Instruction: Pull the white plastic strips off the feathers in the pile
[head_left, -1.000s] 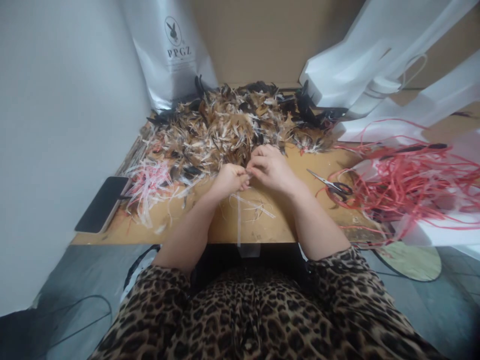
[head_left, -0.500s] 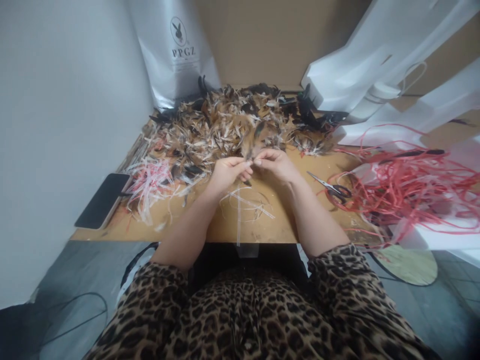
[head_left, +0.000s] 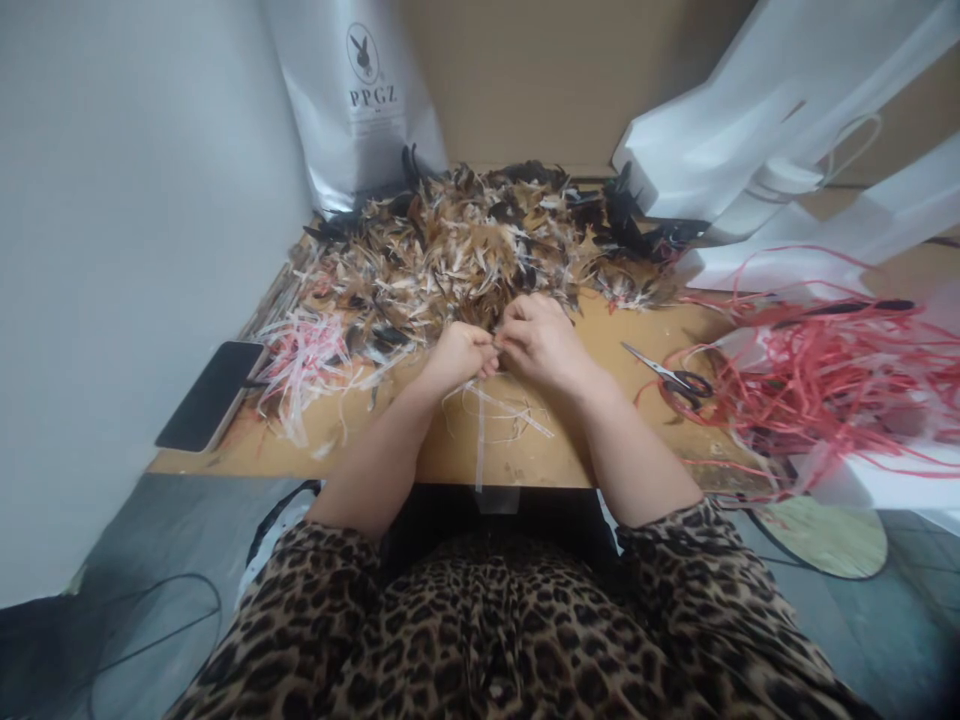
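Feathers (head_left: 439,235) lie heaped just beyond both hands in the head view, with the nearest tufts almost against them. Half a second ago a brown tuft stood up above the pinched tips; now the right hand (head_left: 541,338) has rolled over, knuckles up and bunched, and that tuft no longer stands clear of the heap. The left hand (head_left: 459,356) is narrow too, thumb pressed to forefinger, meeting the right. Some thin bit shows where they meet, probably the feather tuft's base, but it is too small to be sure. I judge that the fine fingerwork goes on, with nothing set down. White string (head_left: 516,408) lies loose just nearer the body than the hands; scissors (head_left: 669,374) and red strips (head_left: 832,370) rest off to their right, untouched.
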